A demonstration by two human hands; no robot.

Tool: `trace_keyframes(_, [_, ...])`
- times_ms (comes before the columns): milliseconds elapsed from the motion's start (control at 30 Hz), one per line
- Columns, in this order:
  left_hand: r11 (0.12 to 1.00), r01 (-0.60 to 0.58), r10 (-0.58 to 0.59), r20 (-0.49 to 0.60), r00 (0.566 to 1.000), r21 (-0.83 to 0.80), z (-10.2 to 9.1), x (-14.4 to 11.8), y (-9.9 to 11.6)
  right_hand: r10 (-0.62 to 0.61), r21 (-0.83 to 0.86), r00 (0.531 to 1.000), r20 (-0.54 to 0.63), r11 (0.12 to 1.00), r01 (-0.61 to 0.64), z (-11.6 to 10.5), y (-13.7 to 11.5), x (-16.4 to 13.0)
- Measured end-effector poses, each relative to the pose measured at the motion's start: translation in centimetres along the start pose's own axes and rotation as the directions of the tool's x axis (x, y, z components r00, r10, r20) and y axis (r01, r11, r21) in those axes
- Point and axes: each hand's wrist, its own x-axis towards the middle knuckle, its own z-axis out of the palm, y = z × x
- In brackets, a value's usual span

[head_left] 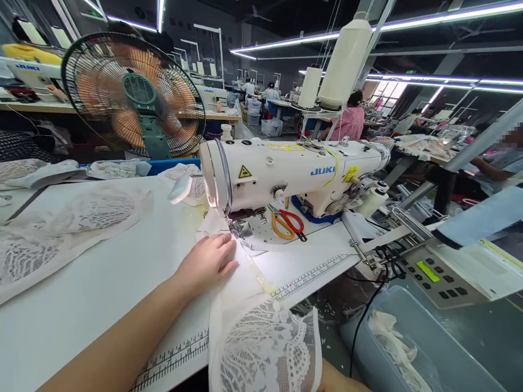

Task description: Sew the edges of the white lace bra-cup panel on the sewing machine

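A white sewing machine [261, 174] stands on the table, its needle area lit. My left hand [210, 258] lies flat on white fabric [232, 272] just in front of the presser foot [241, 228], fingers stretched out and thumb apart. The fabric runs toward me into a white lace bra cup [265, 348] that hangs over the table's front edge. My right hand [337, 379] is at the bottom, behind the lace; its fingers are hidden. Orange-handled scissors [283, 226] and a red-handled tool [293, 220] rest on the machine bed.
More lace bra pieces [81, 218] lie on the left of the table. Behind it stands a large fan [139, 92]. Thread cones [347, 60] rise above the machine. At right are a control panel [437, 277] and a grey bin [408, 337] holding fabric. Other people sit farther back.
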Motion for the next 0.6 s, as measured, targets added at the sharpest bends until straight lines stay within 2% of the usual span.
trace_keyframes(333, [0.996,-0.002,0.006,-0.04,0.999,0.092,0.3,0.2,-0.1,0.001,0.008,1.0,0.009,1.0,-0.002,-0.2,-0.8,0.9])
trace_keyframes(500, [0.997,-0.029,0.038,-0.124,0.992,0.072,0.4,0.3,-0.2,0.006,0.026,0.999,0.038,1.0,-0.007,-0.2,-0.7,1.2])
trace_keyframes(600, [0.997,-0.043,0.051,-0.129,0.99,0.068,0.6,0.2,-0.3,0.014,0.044,0.998,0.063,0.999,-0.017,-0.2,-0.5,1.4])
